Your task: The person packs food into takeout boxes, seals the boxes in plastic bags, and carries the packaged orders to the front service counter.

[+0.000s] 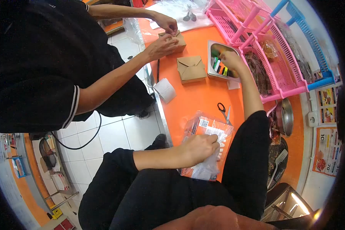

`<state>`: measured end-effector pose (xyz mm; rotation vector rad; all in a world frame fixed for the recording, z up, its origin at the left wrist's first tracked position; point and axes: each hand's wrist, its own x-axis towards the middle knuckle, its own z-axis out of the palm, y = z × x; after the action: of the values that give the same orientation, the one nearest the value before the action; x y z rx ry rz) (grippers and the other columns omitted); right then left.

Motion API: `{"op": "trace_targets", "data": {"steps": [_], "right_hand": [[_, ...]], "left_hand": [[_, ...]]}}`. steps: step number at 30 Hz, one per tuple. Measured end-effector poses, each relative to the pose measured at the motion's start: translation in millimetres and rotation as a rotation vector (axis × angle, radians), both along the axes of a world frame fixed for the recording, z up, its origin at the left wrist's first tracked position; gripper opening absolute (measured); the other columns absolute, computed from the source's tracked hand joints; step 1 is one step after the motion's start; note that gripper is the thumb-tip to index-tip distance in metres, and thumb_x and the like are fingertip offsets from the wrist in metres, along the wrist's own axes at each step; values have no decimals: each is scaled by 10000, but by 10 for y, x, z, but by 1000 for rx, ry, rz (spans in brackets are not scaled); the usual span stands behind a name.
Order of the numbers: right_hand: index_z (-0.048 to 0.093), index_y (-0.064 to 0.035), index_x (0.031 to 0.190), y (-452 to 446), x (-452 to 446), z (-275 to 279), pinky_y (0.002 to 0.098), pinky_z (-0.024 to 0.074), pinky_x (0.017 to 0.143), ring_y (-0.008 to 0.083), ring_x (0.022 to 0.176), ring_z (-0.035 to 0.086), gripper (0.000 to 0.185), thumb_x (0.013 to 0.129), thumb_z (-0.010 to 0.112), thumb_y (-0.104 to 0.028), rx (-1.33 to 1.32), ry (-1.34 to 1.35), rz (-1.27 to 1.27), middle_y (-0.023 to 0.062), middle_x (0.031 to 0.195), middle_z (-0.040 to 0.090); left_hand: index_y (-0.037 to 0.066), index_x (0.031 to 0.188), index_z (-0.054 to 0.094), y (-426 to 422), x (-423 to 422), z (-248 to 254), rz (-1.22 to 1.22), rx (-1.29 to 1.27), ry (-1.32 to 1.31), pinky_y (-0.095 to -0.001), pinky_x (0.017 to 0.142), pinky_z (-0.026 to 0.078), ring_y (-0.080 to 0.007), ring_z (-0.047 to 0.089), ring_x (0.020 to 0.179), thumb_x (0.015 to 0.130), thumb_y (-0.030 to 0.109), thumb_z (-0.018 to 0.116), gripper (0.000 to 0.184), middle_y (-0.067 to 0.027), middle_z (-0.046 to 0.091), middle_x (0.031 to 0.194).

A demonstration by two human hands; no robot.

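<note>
My left hand is closed on a bunched clear plastic bag, close to my body at the near edge of the orange table. Printed lettering and a square code show through the bag. My right hand reaches into a metal container that holds several markers. Its fingers point down and are partly hidden, so whether they grip anything is unclear. Black-handled scissors lie just beyond the bag. A closed brown cardboard box stands left of the metal container.
At the left, a co-worker's hands work on another cardboard box. A paper slip lies at the table's left edge. Pink baskets and a blue rack line the right. A pan with a spatula sits at lower right.
</note>
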<state>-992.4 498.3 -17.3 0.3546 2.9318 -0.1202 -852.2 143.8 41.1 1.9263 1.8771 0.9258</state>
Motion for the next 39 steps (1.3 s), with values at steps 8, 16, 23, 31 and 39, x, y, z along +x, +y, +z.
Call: {"op": "trace_targets", "data": {"steps": [8, 16, 23, 31, 39], "right_hand": [[667, 21, 733, 11, 11, -391, 371, 542, 666, 265, 716, 692, 262, 623, 784, -187, -340, -85, -302, 175, 686, 678], [569, -61, 1175, -105, 110, -353, 411, 488, 901, 350, 1108, 565, 683, 576, 842, -242, -80, 17, -361, 232, 1248, 487], [683, -35, 1006, -19, -12, -349, 430, 497, 856, 354, 955, 645, 258, 761, 628, -90, -64, 170, -373, 221, 992, 667], [695, -18, 935, 5, -121, -218, 457, 513, 822, 323, 974, 654, 196, 804, 551, -45, 125, 82, -373, 237, 942, 670], [669, 1, 1032, -51, -377, -439, 450, 526, 839, 355, 1040, 630, 262, 804, 634, -122, 80, 149, -606, 215, 1088, 652]], "left_hand": [[37, 1087, 545, -227, -194, 149, -93, -23, -247, -404, 720, 493, -284, 590, 867, 815, 88, 599, 282, -107, 512, 951], [52, 1015, 658, -237, -6, 64, 88, 186, -270, -335, 660, 492, -218, 565, 816, 783, 44, 626, 234, -71, 518, 876], [67, 1044, 675, -245, -36, -2, 44, 177, -262, -329, 707, 492, -216, 566, 824, 715, 22, 663, 332, -56, 538, 862], [59, 966, 684, -225, -45, 42, 59, 196, -258, -329, 665, 503, -207, 563, 799, 728, 52, 684, 238, -48, 517, 821], [55, 915, 694, -222, -50, 23, 73, 220, -313, -322, 643, 505, -197, 561, 787, 753, 66, 690, 162, -47, 514, 814]]}}
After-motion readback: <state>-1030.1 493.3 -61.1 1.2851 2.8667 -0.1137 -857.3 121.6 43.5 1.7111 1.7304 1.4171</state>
